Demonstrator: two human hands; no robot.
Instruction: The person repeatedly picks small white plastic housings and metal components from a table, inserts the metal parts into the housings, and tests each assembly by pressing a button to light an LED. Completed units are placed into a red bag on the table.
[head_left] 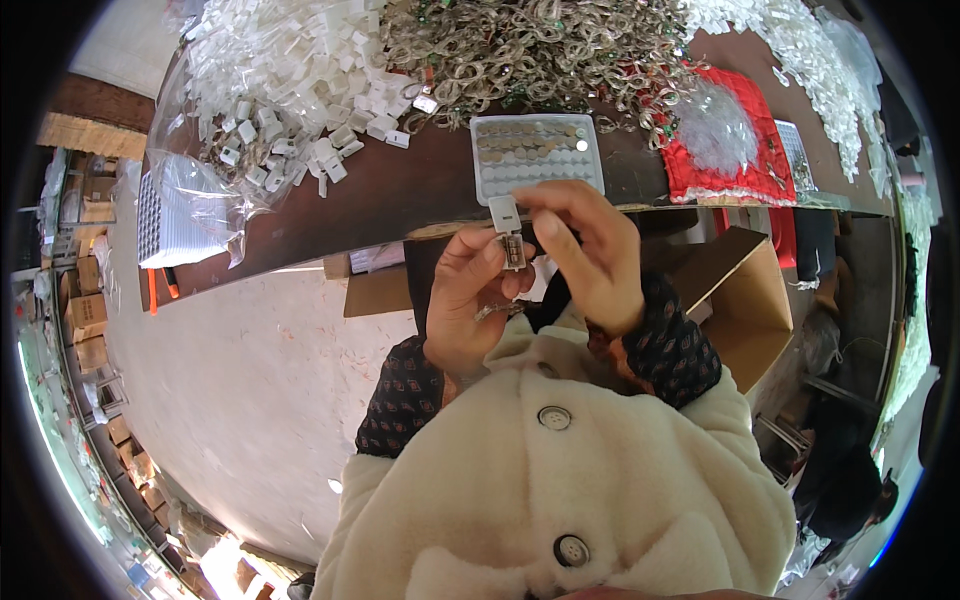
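Note:
My left hand [466, 300] grips a small white plastic case [507, 228] with a clear lower part, held upright just below the table edge; a thin metal ring or chain [497, 311] hangs under its fingers. My right hand [590, 250] pinches the same case from the right, fingertips at its top. Right behind the hands a white tray [536, 182] holding rows of round coin cells lies on the dark brown table [380, 195].
A heap of white plastic cases [290, 80] in a clear bag covers the table's left, a pile of metal key rings [530, 50] the middle, a red mat [730, 150] with clear pieces the right. An open cardboard box [745, 300] stands below.

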